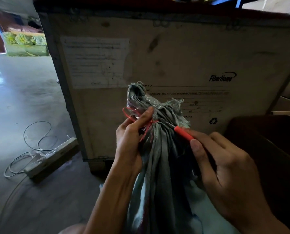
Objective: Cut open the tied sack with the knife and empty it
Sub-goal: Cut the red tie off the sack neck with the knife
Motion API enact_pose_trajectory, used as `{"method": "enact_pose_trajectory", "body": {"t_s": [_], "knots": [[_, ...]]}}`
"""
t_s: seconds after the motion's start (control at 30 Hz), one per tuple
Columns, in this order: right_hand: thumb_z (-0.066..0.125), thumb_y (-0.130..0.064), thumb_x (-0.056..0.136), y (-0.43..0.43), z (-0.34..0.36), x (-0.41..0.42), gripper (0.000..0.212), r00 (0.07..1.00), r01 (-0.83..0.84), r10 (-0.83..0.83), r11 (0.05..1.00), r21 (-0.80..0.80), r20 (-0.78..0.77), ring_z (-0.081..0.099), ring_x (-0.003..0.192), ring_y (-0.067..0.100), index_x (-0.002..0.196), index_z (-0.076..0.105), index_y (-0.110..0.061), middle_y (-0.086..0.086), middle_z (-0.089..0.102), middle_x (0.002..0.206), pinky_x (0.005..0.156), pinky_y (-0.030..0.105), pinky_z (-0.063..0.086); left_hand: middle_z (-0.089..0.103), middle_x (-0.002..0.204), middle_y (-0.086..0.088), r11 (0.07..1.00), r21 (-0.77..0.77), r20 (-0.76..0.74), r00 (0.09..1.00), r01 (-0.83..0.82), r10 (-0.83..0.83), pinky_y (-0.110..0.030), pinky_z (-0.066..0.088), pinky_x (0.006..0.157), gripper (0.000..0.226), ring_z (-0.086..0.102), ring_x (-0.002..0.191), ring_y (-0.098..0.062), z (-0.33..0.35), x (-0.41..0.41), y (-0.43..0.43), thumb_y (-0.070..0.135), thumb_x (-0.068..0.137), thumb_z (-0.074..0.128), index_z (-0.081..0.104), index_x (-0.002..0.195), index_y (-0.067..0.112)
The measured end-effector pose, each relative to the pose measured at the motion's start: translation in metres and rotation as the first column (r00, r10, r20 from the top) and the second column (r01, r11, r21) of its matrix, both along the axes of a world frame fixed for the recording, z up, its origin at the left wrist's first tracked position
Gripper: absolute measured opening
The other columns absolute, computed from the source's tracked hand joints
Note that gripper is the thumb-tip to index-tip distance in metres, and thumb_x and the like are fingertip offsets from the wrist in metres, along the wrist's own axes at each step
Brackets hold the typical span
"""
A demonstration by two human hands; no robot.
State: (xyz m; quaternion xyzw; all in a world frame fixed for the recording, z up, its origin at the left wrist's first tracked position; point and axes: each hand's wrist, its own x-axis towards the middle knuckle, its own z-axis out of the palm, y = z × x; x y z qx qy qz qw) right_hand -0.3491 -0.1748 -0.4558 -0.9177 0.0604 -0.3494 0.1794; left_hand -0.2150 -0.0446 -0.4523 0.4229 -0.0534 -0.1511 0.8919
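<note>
From the head camera: the grey woven sack [159, 157] stands upright in the middle of the view, right in front of a big wooden crate [174, 56]. Its neck is bunched tight and its frayed mouth fans out above. A red string [147, 127] is wound around that neck, with a loose loop sticking out to the left.

The left hand [129, 141] has its fingers curled round the gathered neck at the tie, thumb pointing up against the bunched cloth. The right hand [225, 166] comes in from the right, thumb and curled fingers pinching the red handle of the knife [183, 133]. The handle's front end sits against the sack just right of the string, and the blade is lost among the folds, so I cannot tell whether it touches the tie.

On the crate, a worn paper label [97, 63] at upper left and printed shipping text behind the sack. Down left on the concrete floor [22, 98], a coiled cable [36, 137] lies beside a long pale box [51, 157]
</note>
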Motion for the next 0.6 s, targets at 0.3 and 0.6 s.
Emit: {"method": "enact_pose_trajectory", "body": {"t_s": [0.3,0.6], "knots": [[0.032,-0.054,0.098,0.001,0.001,-0.002,0.043,1.0,0.003,-0.003,1.0,-0.031,-0.019,0.05,0.07,0.001,0.135,0.052,-0.043,-0.013,0.048,0.086,0.055,0.019,0.042,0.08,0.092,-0.016,0.995,-0.026,0.037,0.994,-0.098,0.099,-0.036,0.066,0.075,0.008,0.077,0.078,-0.024,0.003,-0.006,-0.004,0.009,0.082,0.079,0.08,0.089,0.005],[0.039,-0.054,0.094,-0.004,0.004,-0.005,0.05,0.997,0.028,-0.036,0.994,-0.107,-0.073,0.048,0.077,0.007,0.143,0.045,-0.043,-0.008,0.043,0.096,0.055,0.028,0.052,0.08,0.097,-0.017,0.991,-0.051,0.071,0.989,-0.124,0.127,-0.047,0.06,0.09,0.005,0.074,0.09,-0.031,0.005,-0.011,-0.006,0.007,0.083,0.077,0.08,0.087,0.007]]}}
